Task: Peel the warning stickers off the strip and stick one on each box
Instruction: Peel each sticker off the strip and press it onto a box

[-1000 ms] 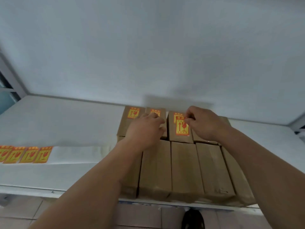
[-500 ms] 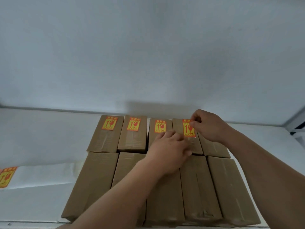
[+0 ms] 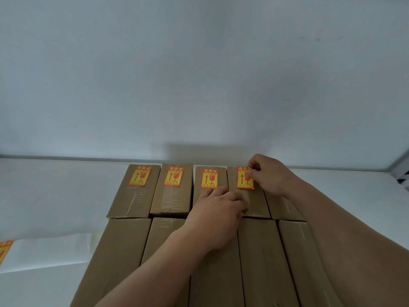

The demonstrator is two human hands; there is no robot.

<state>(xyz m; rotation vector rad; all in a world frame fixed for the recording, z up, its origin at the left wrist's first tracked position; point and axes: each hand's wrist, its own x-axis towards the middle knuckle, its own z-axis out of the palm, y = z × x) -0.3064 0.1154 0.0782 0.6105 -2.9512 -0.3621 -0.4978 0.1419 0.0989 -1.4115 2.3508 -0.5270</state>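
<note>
Brown cardboard boxes lie in two rows on the white table. In the back row, three boxes carry orange-yellow warning stickers point(image 3: 139, 176), point(image 3: 174, 176), point(image 3: 209, 178). A fourth sticker point(image 3: 242, 181) lies on the fourth back box point(image 3: 254, 203). My right hand point(image 3: 271, 176) pinches that sticker at its upper right edge. My left hand point(image 3: 218, 216) rests flat across the third and fourth back boxes, just below the stickers. The sticker strip point(image 3: 44, 251) lies at the left, with one sticker point(image 3: 4, 251) showing at the frame edge.
A fifth back box point(image 3: 284, 209) sits partly hidden under my right wrist, with no sticker visible. The front row of boxes point(image 3: 124, 251) shows plain tops. A white wall point(image 3: 199, 85) rises directly behind the table point(image 3: 55, 191).
The view has shifted right, so most of the strip left the frame. My right hand has brought the sticker down onto the fourth back box. My left hand moved right to rest below it.
</note>
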